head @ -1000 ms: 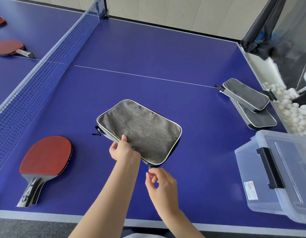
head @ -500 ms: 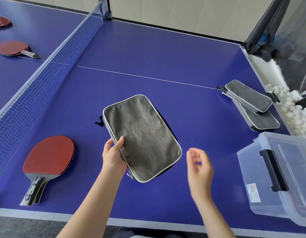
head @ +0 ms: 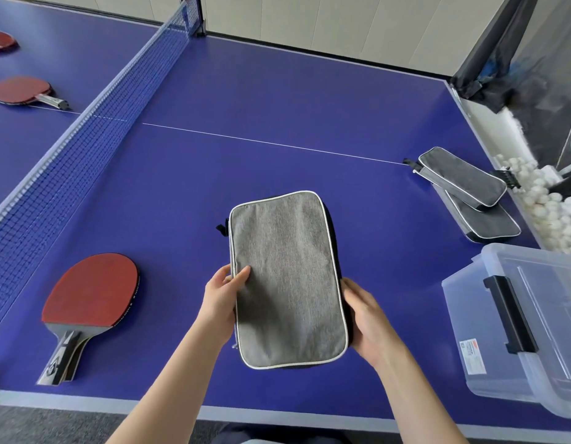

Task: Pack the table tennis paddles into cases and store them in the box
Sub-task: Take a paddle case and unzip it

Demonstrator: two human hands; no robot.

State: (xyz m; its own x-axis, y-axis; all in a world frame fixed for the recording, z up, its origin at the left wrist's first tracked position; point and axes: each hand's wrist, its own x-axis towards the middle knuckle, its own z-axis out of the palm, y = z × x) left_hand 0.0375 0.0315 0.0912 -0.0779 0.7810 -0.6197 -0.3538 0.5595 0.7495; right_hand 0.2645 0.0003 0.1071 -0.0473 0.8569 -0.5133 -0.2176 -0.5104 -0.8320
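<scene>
Left hand [head: 221,299]: thumb over and fingers under the left edge of the case [head: 287,277]. Right hand [head: 367,322]: free half a second ago, now cupping the right edge. Case: turned lengthwise and held above the surface [head: 277,107], probably ready for the box [head: 533,331] on the right. Red paddle [head: 88,293]: unpacked, on the left.

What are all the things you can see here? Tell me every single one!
held case: 1, grey with white trim, between both hands, near middle
spare cases: 2, grey, stacked at the table's right edge
near paddle: 1, red face, lying flat left of the held case
far paddles: 2, red, beyond the net, far left
box: 1, clear with black latch, near right corner
net: 1, blue, across the table on the left
table: 1, blue with a white line
balls: many, white, beside the table's right edge
left hand: 1, grips the held case's left edge
right hand: 1, holds its right edge
</scene>
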